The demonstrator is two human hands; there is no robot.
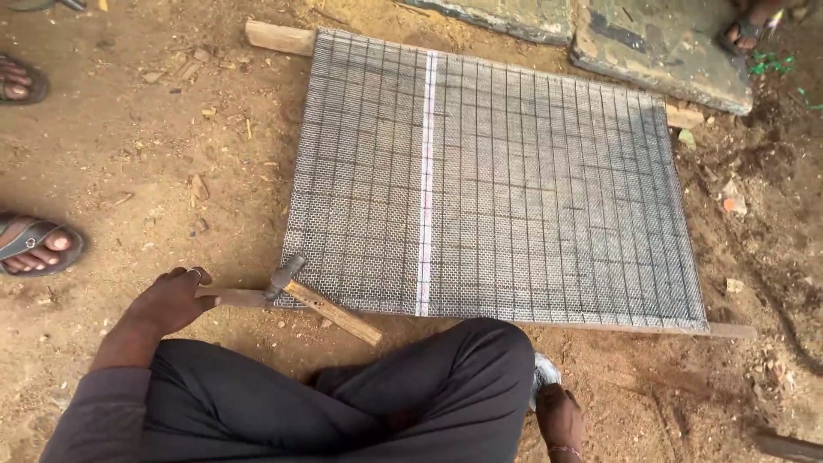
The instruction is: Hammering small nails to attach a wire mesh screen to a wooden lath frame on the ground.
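Note:
A grey wire mesh sheet [497, 184] with a pale stripe down it lies over a wooden frame on the dirt. My left hand [171, 300] curls over the left end of the frame's near batten [236, 297]. A hammer [321, 304] with a wooden handle lies on that batten just right of the hand, its metal head at the mesh corner. My right hand [559, 417] hangs low beside my bent knee [480, 360], its fingers at a small shiny packet [545, 372]. Whether it grips the packet is hidden.
Other people's sandalled feet stand at the left [34, 246], upper left [19, 83] and top right [744, 33]. Flat stone slabs [660, 47] lie beyond the frame's far edge. Wood chips and small stones are scattered on the dirt.

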